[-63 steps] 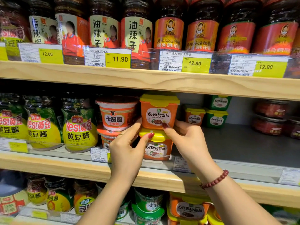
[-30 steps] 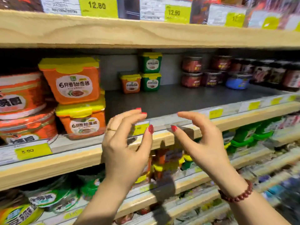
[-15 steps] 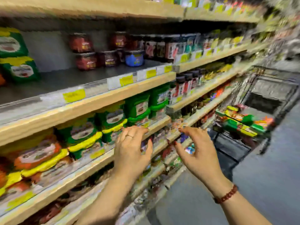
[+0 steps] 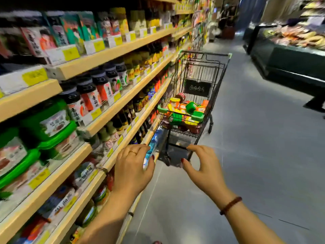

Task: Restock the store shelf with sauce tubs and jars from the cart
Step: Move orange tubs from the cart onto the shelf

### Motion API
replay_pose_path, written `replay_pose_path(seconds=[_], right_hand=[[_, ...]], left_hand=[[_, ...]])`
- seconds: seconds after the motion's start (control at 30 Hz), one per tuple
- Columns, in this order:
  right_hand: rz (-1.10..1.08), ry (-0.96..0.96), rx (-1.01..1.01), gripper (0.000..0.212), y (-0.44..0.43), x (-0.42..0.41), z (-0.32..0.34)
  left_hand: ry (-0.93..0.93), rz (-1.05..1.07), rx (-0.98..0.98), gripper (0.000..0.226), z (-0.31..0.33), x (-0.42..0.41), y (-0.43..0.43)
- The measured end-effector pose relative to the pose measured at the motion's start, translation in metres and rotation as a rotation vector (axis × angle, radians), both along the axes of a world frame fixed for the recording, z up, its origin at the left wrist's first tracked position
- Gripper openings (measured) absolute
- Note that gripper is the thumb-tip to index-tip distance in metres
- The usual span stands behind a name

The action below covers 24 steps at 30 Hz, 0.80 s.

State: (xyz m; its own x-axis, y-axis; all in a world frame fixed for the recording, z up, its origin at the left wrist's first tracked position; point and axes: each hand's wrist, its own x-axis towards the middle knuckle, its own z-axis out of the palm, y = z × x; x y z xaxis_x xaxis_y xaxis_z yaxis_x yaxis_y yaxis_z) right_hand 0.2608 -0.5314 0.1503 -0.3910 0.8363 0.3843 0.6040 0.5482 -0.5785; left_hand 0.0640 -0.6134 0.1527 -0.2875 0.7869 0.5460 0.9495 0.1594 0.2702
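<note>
Both hands are empty here: left hand (image 4: 132, 169) and right hand (image 4: 204, 169) hang in the air, fingers loosely spread, gripping nothing. The wire cart (image 4: 202, 73) sits further up the aisle, right beside the shelf (image 4: 105, 56), basket heaped with sauce tubs (image 4: 190, 107) (green, orange and yellow lids).

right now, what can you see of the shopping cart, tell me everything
The cart is dark wire metal with green corner caps and a dark sign panel on its far wall. It stands upright on the grey floor, close beside the shelves, ahead of the person. Its basket holds a heap of green, orange and yellow-lidded tubs. Neither the left hand nor the right hand touches it.
</note>
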Motion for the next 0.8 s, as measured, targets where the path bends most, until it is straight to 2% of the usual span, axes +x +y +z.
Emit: replay_pose_path(seconds=[0.23,0.53,0.8], right_hand=[[-0.112,-0.078,-0.040,0.033,0.102,-0.028,-0.018],[-0.187,-0.047,-0.161,0.032,0.220,-0.053,-0.037],[-0.148,-0.056,-0.246,0.035,0.366,-0.062,-0.064]], left_hand=[[-0.025,-0.069,-0.051,0.033,-0.018,-0.037,0.125],[-0.053,-0.157,-0.113,0.035,-0.029,-0.073,0.266],[-0.087,-0.084,-0.210,0.039,-0.060,-0.089,0.391]])
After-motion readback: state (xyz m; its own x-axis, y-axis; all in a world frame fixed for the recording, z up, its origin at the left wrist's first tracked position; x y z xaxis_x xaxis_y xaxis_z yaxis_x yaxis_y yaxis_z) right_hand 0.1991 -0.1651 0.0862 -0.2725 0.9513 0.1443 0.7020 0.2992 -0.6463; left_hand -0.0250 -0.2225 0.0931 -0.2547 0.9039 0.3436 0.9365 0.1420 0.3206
